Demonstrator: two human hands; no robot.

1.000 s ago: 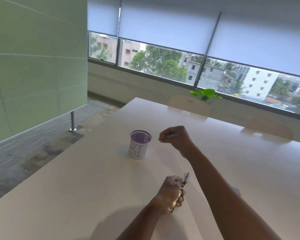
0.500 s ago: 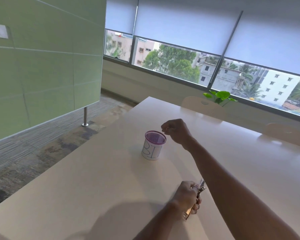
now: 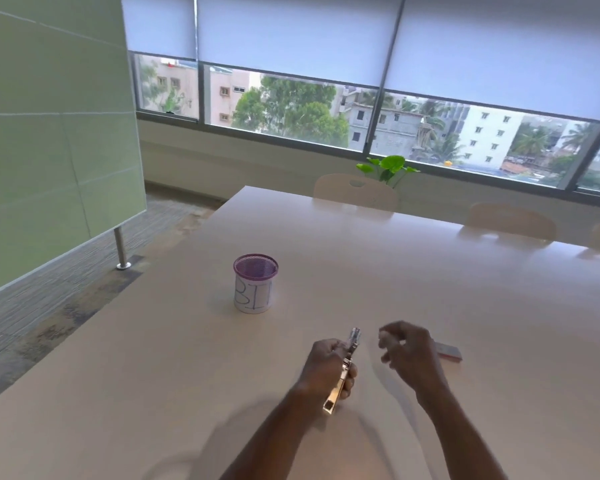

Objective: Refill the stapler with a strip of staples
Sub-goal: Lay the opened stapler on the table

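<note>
My left hand [image 3: 326,367] grips a slim metallic stapler [image 3: 343,372] above the near middle of the table, its tip pointing away from me. To the stapler's right, my right hand [image 3: 407,355] hovers with fingers loosely curled and apart; it is blurred and I see nothing in it. A small flat staple box [image 3: 448,351] lies on the table just right of that hand. A purple mesh cup [image 3: 255,283] with a white paper label stands farther back on the left.
The long pale table [image 3: 465,306] runs toward the windows, its left edge dropping to carpet. Chair backs [image 3: 355,191] line its far side, with a green plant [image 3: 388,168] behind. A green partition [image 3: 49,150] on a metal post stands at left.
My right hand has drawn back from above the mesh cup to beside the stapler, and its fingers have loosened. My left hand still holds the stapler.
</note>
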